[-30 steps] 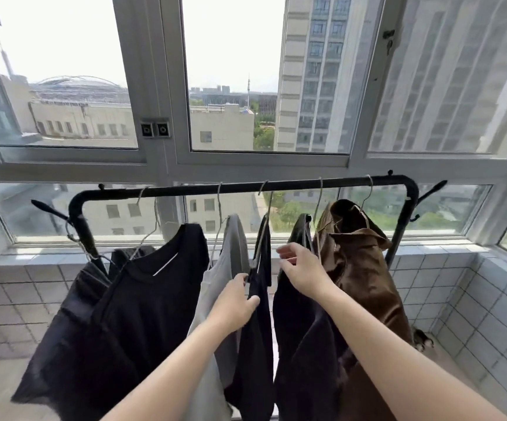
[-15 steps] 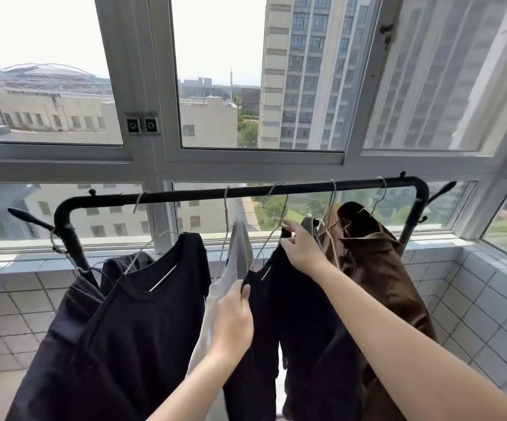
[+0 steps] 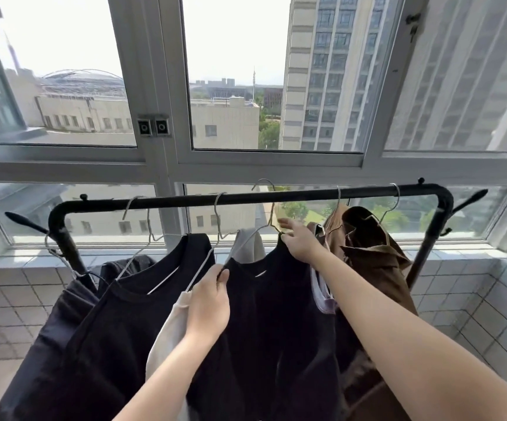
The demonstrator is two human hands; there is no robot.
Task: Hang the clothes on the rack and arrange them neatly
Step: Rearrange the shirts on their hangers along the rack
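Hands have spread the black top open: left hand pinches its shoulder, right hand grips the neckline. It now faces outward, nearly straightened.

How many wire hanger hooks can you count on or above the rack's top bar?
5: far-left hook, next hook, lifted middle hook above the bar, fourth hook, far-right hook. Another hanger at the left post hangs lower.

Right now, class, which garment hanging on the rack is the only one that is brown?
The brown jacket at the right end of the rack. Its neighbours are black or pale; neither hand touches it.
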